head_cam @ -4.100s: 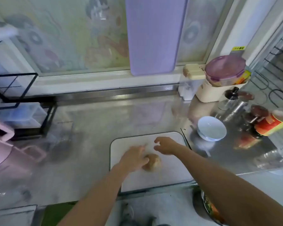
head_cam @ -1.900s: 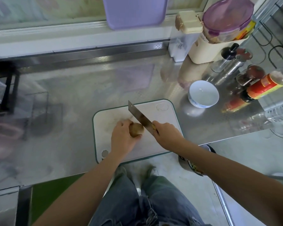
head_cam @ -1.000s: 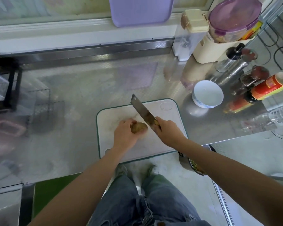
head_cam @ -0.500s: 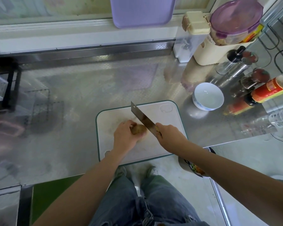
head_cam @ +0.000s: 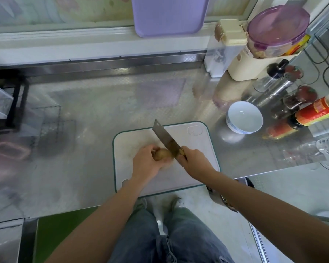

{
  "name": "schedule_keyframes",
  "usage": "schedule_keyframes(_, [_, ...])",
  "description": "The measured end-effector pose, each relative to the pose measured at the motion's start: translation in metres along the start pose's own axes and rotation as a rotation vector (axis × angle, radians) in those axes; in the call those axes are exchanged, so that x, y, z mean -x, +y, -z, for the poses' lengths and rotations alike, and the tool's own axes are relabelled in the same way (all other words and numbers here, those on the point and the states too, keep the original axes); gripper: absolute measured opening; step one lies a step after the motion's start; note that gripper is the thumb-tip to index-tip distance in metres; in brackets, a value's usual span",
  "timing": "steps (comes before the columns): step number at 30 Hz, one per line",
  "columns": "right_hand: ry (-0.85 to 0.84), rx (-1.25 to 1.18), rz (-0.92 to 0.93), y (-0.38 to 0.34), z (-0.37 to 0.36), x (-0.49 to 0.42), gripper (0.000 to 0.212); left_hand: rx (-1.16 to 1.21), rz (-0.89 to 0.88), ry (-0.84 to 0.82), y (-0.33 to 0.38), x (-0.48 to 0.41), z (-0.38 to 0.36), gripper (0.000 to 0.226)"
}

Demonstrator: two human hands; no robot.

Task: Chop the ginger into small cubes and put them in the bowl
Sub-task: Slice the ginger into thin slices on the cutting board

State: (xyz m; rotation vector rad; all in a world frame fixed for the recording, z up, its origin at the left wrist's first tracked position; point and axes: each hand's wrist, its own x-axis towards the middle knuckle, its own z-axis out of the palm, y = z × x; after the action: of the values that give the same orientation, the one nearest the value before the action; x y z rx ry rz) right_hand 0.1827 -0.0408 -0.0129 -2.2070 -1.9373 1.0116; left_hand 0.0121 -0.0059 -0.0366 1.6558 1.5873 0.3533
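Note:
A brown lump of ginger [head_cam: 162, 154] lies on the white cutting board [head_cam: 194, 173] near the counter's front edge. My left hand [head_cam: 146, 162] curls over the ginger's left side and holds it down. My right hand [head_cam: 194, 160] grips the handle of a cleaver [head_cam: 164, 138]. Its blade slants up and to the left, with the edge down against the ginger's right side. A white bowl [head_cam: 244, 117] stands empty on the counter, to the right of and beyond the board.
Sauce bottles [head_cam: 311, 112], shakers and a cream container with a purple-lidded tub [head_cam: 277, 29] crowd the back right. A black rack [head_cam: 10, 101] stands at the left. A purple board [head_cam: 169, 14] leans against the window. The steel counter [head_cam: 95, 114] spreads left of the board.
The cleaver came down from above the ginger onto its right side. My left hand has kept its hold on the ginger.

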Motion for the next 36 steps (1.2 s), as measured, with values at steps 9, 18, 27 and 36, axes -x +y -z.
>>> schedule_keyframes(9, [0.002, 0.102, 0.067, -0.011, 0.023, 0.013, 0.020, -0.016, 0.002, 0.008, -0.001, -0.003, 0.000, 0.047])
schedule_keyframes(18, [-0.055, 0.114, -0.010, -0.008, 0.010, 0.016, 0.015, -0.006, 0.020, 0.001, 0.001, -0.003, 0.001, 0.048])
schedule_keyframes(27, [-0.063, 0.005, -0.096, -0.004, -0.015, 0.000, 0.024, 0.007, 0.022, -0.007, -0.001, -0.002, 0.000, 0.047])
schedule_keyframes(36, [0.021, 0.017, 0.013, -0.004, 0.023, 0.010, 0.023, 0.007, -0.006, 0.007, -0.002, 0.000, 0.001, 0.046])
